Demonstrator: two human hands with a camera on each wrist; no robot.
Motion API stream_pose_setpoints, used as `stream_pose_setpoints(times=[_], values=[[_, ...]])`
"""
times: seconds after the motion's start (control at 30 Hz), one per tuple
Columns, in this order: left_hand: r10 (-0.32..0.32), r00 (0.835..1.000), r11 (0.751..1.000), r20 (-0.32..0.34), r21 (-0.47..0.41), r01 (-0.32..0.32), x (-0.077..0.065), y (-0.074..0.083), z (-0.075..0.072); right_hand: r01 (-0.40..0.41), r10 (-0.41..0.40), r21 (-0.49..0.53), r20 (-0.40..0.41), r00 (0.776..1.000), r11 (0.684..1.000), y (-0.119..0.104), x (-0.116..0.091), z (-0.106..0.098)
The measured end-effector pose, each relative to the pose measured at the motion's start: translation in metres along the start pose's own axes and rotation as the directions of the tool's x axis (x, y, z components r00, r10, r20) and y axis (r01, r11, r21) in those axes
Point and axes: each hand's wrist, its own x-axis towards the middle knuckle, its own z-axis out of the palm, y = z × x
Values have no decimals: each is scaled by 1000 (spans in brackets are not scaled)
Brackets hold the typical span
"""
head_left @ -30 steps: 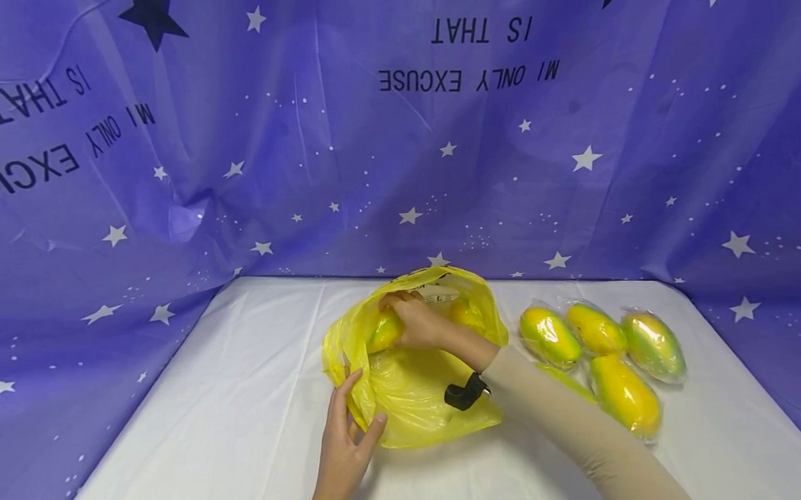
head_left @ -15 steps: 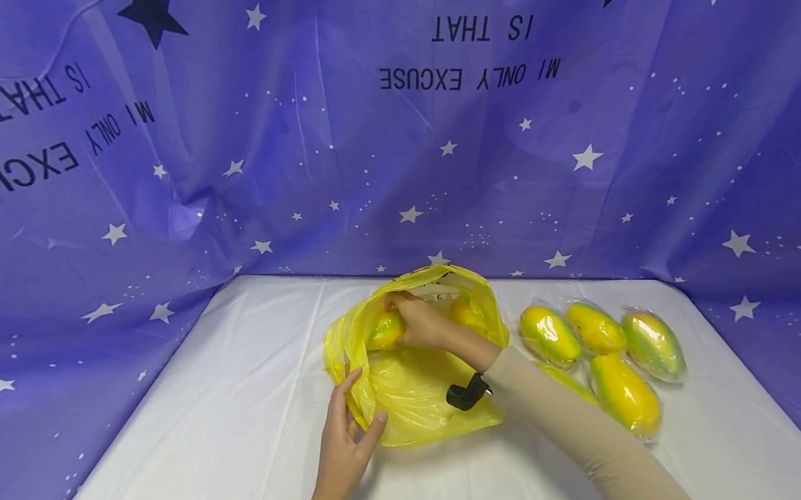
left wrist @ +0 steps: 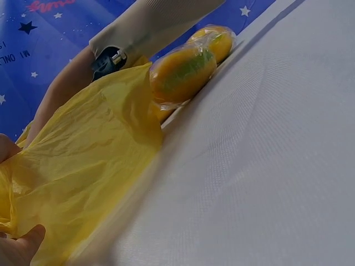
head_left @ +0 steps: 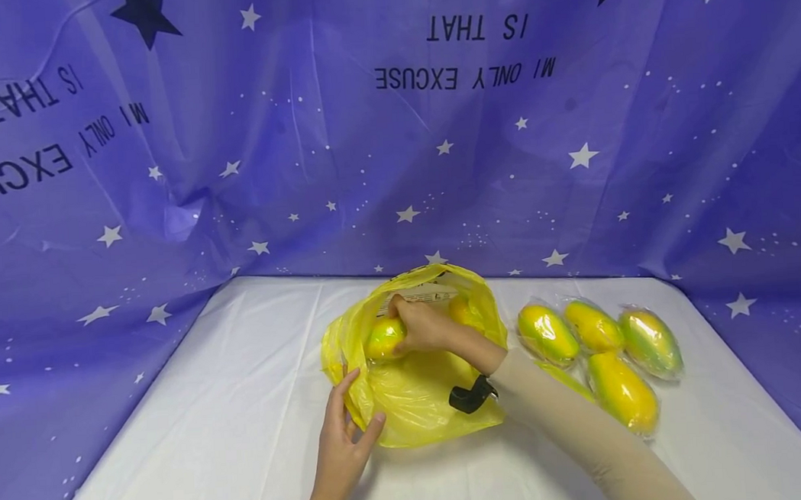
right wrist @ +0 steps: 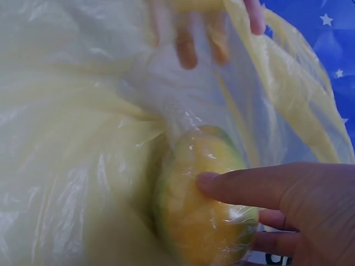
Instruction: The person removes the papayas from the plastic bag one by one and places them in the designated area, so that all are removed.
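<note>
A yellow plastic bag (head_left: 424, 409) lies on the table with its mouth facing me. My left hand (head_left: 340, 452) holds the left side of the bag's mouth, and several of its fingers show through the thin film in the right wrist view. Inside the bag, my right hand (head_left: 422, 324) grips a yellow-green mango (head_left: 385, 338) in clear wrap. The right wrist view has the thumb lying over this wrapped mango (right wrist: 202, 205), with other fingers at its side. Another yellow fruit (head_left: 465, 311) sits deeper in the bag, partly behind the right wrist.
Several wrapped mangoes (head_left: 623, 393) lie to the right of the bag on the white tablecloth (head_left: 211, 414). Partly hidden by the right sleeve (head_left: 577, 430) is one more yellow-green piece (head_left: 565, 377). A purple star-printed cloth (head_left: 366, 130) rises behind the table.
Inside the bag, the right hand has shifted slightly right, and more of the gripped mango shows, turned more end-on to me. The left hand keeps its place on the bag.
</note>
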Motion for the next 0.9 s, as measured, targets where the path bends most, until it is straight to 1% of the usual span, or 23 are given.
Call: stream_pose_setpoints(times=[0.2, 0.37, 0.5, 0.63, 0.9], values=[[-19, 1000, 1000, -11, 23, 19, 0, 0, 1, -23, 23, -8, 13, 1000, 1000, -3, -10, -8], [-5, 1000, 999, -11, 32, 6, 0, 1, 0, -63, 63, 2, 8, 998, 998, -9, -23, -19], [4, 1000, 999, -4, 32, -4, 0, 1, 0, -109, 109, 2, -4, 994, 994, -13, -34, -26], [-13, 1000, 999, -4, 33, 13, 0, 1, 1, -146, 146, 2, -20, 989, 989, -16, -45, -31], [-26, 1000, 999, -10, 26, 26, 0, 1, 1, -160, 162, 37, -74, 984, 986, -24, -71, -40]])
